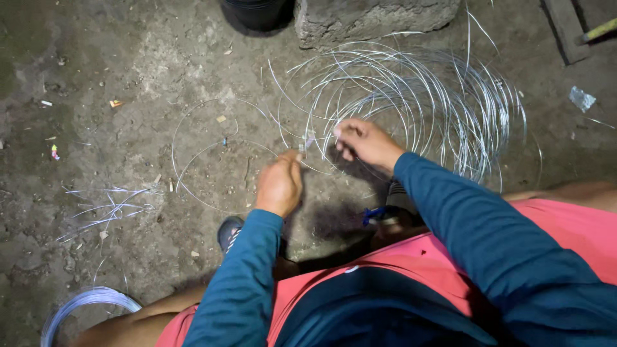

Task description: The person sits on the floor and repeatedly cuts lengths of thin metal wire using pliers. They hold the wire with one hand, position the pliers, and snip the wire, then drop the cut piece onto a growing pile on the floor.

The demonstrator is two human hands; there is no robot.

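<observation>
Down at ground level, the left hand [279, 184] is curled into a loose fist, its thumb and forefinger pinched narrow on a thin strand of wire [307, 142] that rises just past the fingertips. The right hand [363, 142] sits close beside it, fingers bent and closed on the same strand at the near edge of the big wire coil [411, 103]; whether a small tool or tag sits between the two sets of fingertips I cannot tell, since the spot is small and pale. Beyond the right fingers the coil fans out in many loose silver loops across the dirt floor [128, 58], its far edge almost against a rough concrete block [366, 19] with a black bucket [254, 13] just left of that. Left of the left fingers lie two wire rings [193, 144], one overlapping the other, flat on the ground with bare dirt around their outer edges. Farther left, well apart from the hands, a bundle of short cut wire pieces [109, 209] lies scattered, and a second small coil [87, 305] shows at the bottom left corner beside the knee. Below the fingers, a sandalled foot [229, 232] rests on the ground. Open ground stretches left and above the rings.
</observation>
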